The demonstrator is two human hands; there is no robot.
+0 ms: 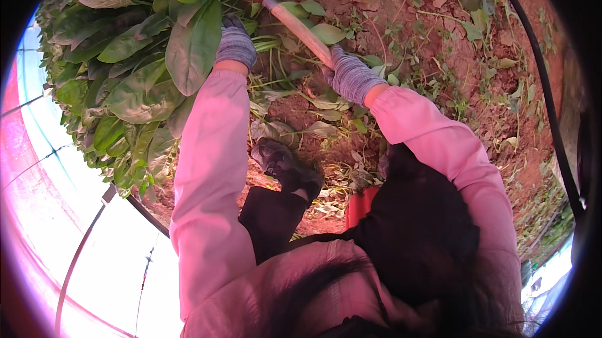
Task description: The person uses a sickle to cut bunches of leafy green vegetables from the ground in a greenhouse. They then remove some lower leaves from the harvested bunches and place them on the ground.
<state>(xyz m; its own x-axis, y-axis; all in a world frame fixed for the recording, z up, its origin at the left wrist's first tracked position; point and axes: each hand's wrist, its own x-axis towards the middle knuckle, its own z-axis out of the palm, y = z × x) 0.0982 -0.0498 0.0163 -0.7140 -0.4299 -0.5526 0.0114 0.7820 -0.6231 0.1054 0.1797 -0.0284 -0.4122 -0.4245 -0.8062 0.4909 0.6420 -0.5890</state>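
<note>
My right hand (353, 76), in a grey knitted glove, is closed round the end of a wooden tool handle (303, 32). A metal collar joins the handle to a rusty head that is mostly hidden among stems, so its kind cannot be told. Left of it, my left hand (236, 45), gloved alike, reaches in at the base of large leafy green plants (136, 56) that look like spinach. Leaves cover its fingers, and whether they grip stems is not visible. Loose leaves (328, 33) lie beside the handle.
Reddish, cloddy soil (451, 51) with small weeds spreads to the right, crossed by a black hose (536, 51). Cut or wilted leaves lie near my shoe (277, 157). Something red (361, 206) shows beneath me. Bright plastic sheeting (94, 262) stands at the left.
</note>
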